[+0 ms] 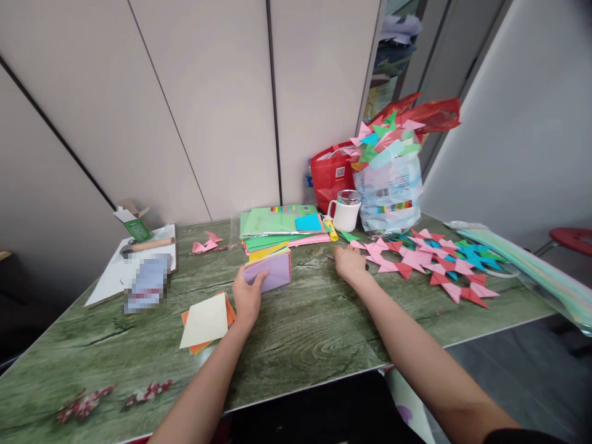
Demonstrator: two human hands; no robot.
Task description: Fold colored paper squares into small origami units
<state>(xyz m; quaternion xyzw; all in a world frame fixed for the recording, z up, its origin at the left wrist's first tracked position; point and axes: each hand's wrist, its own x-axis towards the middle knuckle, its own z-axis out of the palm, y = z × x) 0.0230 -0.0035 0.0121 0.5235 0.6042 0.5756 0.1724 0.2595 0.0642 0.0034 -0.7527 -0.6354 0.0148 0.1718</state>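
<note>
While left hand [247,295] grips the purple paper stack [271,271] (thumb on top) at table [324,333] centre, right hand [350,262] rests knuckles-up at 3 o'clock of it, grip unclear, touching folded paper stars [430,262].

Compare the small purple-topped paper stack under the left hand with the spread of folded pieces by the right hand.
The stack is flat, unfolded sheets piled neatly with purple on top; the folded pieces are pointed shapes, mostly pink, red and blue.
The stack is compact; the folded pieces are scattered widely across the table.
The left hand grips the stack's edge; the right hand rests at the near edge of the folded pieces.
Both are coloured paper.
</note>
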